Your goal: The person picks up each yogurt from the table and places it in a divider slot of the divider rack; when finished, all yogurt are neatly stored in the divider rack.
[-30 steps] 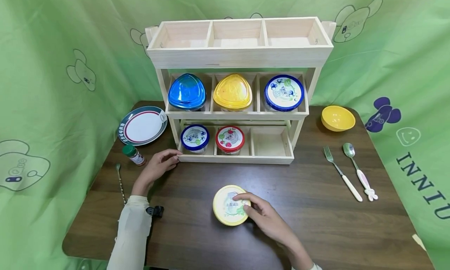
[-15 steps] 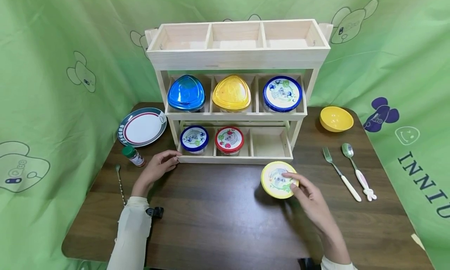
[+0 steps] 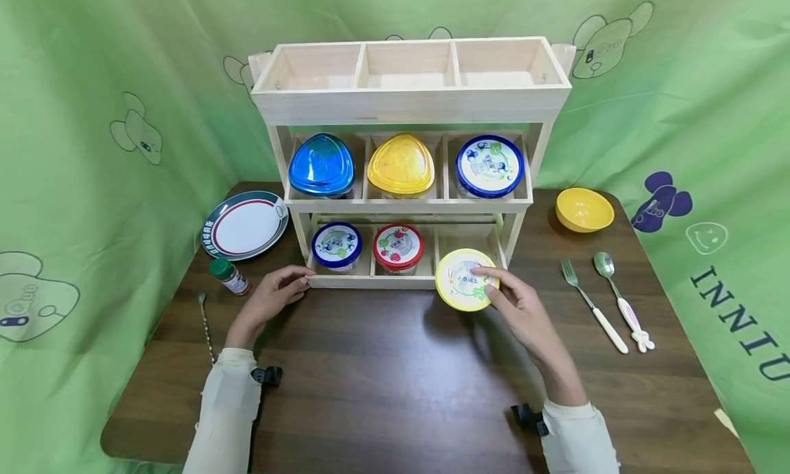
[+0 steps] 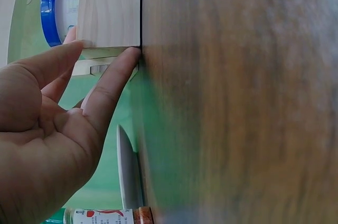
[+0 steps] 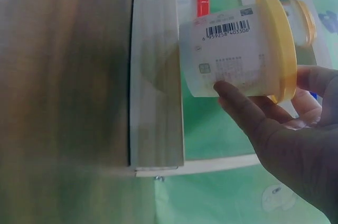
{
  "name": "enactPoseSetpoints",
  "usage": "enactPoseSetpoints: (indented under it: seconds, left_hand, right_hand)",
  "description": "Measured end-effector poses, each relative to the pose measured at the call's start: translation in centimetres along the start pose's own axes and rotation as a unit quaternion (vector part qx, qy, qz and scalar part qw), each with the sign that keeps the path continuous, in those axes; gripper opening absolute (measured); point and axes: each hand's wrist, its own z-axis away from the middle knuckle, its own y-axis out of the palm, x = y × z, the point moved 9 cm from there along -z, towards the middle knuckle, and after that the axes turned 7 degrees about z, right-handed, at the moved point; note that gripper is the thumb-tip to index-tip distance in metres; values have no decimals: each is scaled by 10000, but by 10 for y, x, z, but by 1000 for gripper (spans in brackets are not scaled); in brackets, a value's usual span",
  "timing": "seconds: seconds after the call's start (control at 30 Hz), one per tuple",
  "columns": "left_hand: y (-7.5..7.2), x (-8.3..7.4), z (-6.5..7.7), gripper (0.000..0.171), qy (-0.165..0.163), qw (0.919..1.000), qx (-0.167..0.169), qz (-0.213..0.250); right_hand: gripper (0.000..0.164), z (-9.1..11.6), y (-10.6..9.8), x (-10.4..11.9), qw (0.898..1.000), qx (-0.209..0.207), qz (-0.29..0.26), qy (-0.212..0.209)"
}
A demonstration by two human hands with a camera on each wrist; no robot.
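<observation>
My right hand (image 3: 518, 309) holds a clear round plastic jar with a yellow lid (image 3: 464, 282), thumb and fingers at its lid and side. This jar is tilted at the front board of the rack's lower right compartment, overlapping it in the head view. In the right wrist view, the jar's barcode side (image 5: 227, 49) shows, with fingertips on it. My left hand (image 3: 271, 299) grips the lower left front corner of the wooden rack (image 3: 410, 107). A blue-lidded jar (image 3: 336, 245) and a red-lidded jar (image 3: 398, 246) sit in the lower left and middle compartments.
On the middle tier stand jars with blue (image 3: 321, 165), yellow (image 3: 401, 164) and blue-rimmed (image 3: 490, 166) lids. Left of the rack are plates (image 3: 245, 225), a spice bottle (image 3: 228, 276) and a twisted-handle spoon (image 3: 206, 326). A bowl (image 3: 584, 210), fork (image 3: 594, 306) and spoon (image 3: 623, 302) lie right.
My right hand has carried the yellow-lidded jar from the table's middle, first rightward, then up toward the lower right compartment. My left hand stays at the rack's corner.
</observation>
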Motion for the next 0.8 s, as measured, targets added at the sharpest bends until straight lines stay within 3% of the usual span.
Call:
enactPoseSetpoints:
  seconds: [0.13,0.43,0.8]
  left_hand:
    - [-1,0,1,35,19,10000,8,-13]
    - [-1,-1,0,34,-24,10000,-16,-31]
    - [-1,1,1,35,-52,10000,-32,5]
  right_hand:
    - [34,-19,-2,-1,9998,-77,-183,2]
    - [39,-45,-12,-15,9924,-409,-992,606]
    - [43,-63,-11,-25,9898,-612,-957,854]
